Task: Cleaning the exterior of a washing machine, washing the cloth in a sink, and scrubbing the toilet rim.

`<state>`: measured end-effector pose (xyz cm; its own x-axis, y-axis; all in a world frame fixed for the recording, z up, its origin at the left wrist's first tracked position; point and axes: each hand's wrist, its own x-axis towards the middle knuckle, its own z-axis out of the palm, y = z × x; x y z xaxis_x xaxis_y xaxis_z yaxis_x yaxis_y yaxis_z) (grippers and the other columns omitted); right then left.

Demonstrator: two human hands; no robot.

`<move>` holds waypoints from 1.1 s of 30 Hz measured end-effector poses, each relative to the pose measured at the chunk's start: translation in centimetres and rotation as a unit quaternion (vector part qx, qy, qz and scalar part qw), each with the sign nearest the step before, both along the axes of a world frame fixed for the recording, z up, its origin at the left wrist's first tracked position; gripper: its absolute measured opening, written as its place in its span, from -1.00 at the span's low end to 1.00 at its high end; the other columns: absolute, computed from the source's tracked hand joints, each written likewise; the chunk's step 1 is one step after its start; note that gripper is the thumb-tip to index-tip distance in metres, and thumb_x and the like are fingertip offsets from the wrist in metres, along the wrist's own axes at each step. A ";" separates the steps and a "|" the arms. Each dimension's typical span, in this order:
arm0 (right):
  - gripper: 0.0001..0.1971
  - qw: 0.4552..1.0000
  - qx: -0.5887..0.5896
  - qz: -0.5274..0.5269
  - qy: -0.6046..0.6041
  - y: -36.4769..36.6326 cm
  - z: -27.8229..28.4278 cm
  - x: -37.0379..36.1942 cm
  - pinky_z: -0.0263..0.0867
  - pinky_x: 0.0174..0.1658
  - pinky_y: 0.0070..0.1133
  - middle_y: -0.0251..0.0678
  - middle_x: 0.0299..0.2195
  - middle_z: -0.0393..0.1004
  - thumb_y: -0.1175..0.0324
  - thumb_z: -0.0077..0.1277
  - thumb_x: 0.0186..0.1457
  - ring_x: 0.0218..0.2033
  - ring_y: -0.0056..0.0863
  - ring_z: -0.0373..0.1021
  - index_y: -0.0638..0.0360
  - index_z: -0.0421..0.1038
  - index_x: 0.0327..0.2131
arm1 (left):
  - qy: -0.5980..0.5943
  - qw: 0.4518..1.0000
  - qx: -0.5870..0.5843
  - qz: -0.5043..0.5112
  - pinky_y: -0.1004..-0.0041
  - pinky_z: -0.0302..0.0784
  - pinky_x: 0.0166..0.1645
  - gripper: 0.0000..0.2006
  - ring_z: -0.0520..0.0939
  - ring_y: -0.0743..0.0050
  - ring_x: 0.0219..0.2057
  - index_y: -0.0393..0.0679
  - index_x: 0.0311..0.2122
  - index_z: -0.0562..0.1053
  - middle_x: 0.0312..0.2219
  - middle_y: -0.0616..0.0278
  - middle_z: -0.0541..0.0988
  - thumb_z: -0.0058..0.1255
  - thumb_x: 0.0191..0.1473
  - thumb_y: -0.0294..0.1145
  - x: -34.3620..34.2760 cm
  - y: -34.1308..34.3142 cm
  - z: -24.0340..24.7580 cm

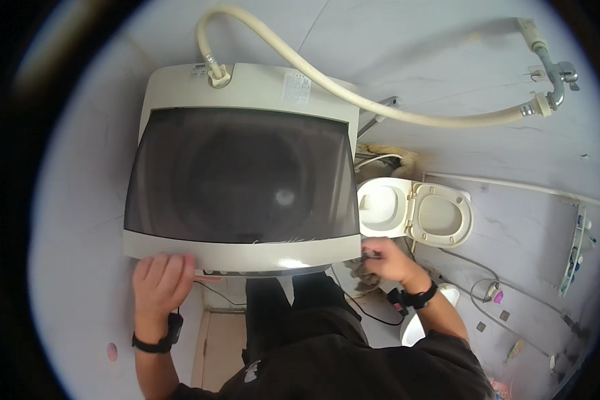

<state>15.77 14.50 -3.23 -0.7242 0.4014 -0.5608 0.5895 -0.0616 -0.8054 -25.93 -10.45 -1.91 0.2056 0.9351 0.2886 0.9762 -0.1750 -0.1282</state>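
Boxy off-white plastic washing machine [253, 90], dark see-through lid [243, 175] down. My left hand [163, 283] at its front, can't tell grip; right hand [388, 261] clutches crumpled grey-brown cloth [365, 275], right front corner. Likely wiping step; next needs cloth pressed flat.

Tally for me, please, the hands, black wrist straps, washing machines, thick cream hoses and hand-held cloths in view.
Left hand and right hand: 2
Black wrist straps: 2
Washing machine: 1
Thick cream hose: 1
Hand-held cloth: 1
Total: 7
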 end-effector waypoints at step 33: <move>-0.72 0.810 0.585 -0.016 0.052 -5.3 -12.4 -12.2 0.09 0.26 0.08 0.11 0.10 0.42 0.41 0.23 -0.11 0.16 0.19 0.31 0.20 0.47 -0.26 | -0.370 0.919 -0.103 0.092 0.11 0.43 -0.26 -0.77 0.52 -0.06 -0.33 -0.21 -0.42 0.42 -0.44 0.08 0.46 0.29 -0.11 -0.46 0.6 -1.3 -12.3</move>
